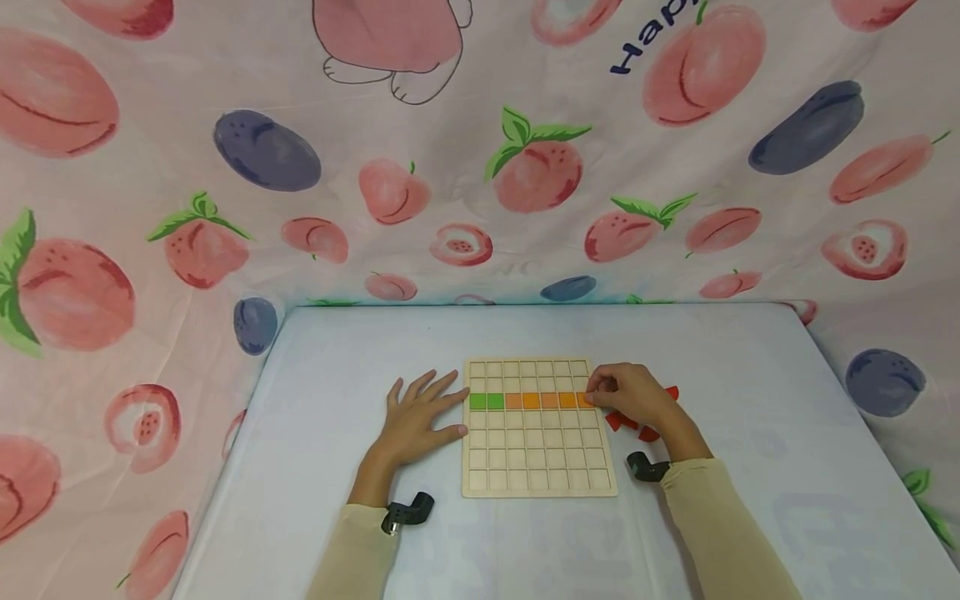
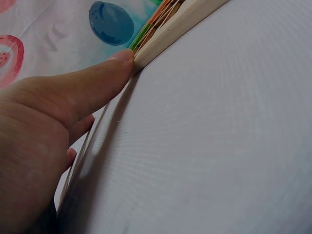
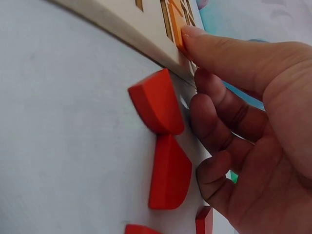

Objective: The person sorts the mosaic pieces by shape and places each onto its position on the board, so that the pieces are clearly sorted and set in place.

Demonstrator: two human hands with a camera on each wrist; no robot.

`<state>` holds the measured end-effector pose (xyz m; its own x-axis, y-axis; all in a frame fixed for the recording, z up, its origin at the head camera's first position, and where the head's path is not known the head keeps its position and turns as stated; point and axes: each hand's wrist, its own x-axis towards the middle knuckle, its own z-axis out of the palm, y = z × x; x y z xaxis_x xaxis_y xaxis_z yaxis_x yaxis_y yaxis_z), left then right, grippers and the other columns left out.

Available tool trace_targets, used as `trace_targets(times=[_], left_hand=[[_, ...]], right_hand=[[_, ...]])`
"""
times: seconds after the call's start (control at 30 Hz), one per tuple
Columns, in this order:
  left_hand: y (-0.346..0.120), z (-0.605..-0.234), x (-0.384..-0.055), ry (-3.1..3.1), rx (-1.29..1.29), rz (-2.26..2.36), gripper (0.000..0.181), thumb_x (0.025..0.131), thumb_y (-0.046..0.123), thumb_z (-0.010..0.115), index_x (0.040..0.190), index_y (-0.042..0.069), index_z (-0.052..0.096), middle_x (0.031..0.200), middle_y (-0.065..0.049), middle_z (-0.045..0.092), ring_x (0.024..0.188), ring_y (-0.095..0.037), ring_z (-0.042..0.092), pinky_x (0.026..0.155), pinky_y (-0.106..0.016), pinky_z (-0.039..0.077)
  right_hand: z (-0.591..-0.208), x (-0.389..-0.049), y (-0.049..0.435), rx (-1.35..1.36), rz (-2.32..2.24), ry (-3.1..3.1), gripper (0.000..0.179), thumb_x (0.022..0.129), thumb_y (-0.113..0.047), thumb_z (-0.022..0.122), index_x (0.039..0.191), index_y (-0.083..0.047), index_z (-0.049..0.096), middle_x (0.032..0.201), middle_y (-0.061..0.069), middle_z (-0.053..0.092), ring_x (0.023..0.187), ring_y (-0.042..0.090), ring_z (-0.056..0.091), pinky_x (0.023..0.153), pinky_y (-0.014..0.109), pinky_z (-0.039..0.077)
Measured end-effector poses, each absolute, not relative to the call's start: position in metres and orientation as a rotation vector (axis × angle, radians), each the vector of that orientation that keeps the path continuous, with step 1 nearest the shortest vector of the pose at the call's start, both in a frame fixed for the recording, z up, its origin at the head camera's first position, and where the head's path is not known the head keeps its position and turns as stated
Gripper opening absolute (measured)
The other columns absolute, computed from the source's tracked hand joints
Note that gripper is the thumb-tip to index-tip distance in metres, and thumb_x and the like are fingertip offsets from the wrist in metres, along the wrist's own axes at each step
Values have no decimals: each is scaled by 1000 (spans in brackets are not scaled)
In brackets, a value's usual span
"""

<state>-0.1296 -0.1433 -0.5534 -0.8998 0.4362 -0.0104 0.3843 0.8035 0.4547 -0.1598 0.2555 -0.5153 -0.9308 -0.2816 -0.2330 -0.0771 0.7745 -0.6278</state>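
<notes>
Right hand (image 1: pixel 633 393) at the row's end with an orange tile (image 1: pixel 582 401)

The step in hand appears to be seating this tile in the last cell of the third row from the top of the gridded board (image 1: pixel 540 481). Thumb and forefinger pinch it at the board's right edge, the other fingers curled beneath. Whether it already sits flat cannot be told; the next move probably calls for squaring it to the cell and pressing it down before letting go. The left hand (image 1: pixel 416 421) lies with fingers spread, thumb tip against the board's left edge, seemingly steadying it.

The board looks like pale, smooth wood, with thin raised strips framing square cells. Two flat green tiles (image 1: pixel 487 402) start the row, followed by orange tiles (image 1: pixel 540 401) in lighter and deeper shades. Right of the board, thick red blocks (image 3: pixel 170 175) with flat sides and rounded edges lie loose on the smooth white tabletop (image 1: pixel 360 350).
</notes>
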Motion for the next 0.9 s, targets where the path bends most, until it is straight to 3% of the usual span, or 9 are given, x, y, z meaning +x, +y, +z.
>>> trace_targets(times=[0.67,0.9], left_hand=[[-143,-553,-130,2878,659,650,66,93,66,59,152,41,46,168,12,28,159,-27,16,120,-69,-1],[-144,-553,-130,2885,674,661,66,93,66,59,152,40,47,168,11,29,158,-28,18,120,-69,0]], right_hand=[[-501,-150,290,-127,-858,2708,8,94,-27,73,98,-20,72,88,0,67,86,20,58,75,31,51],[-493,-147,316,-125,-847,2767,11,93,-23,74,99,-14,73,87,2,66,85,21,58,71,31,50]])
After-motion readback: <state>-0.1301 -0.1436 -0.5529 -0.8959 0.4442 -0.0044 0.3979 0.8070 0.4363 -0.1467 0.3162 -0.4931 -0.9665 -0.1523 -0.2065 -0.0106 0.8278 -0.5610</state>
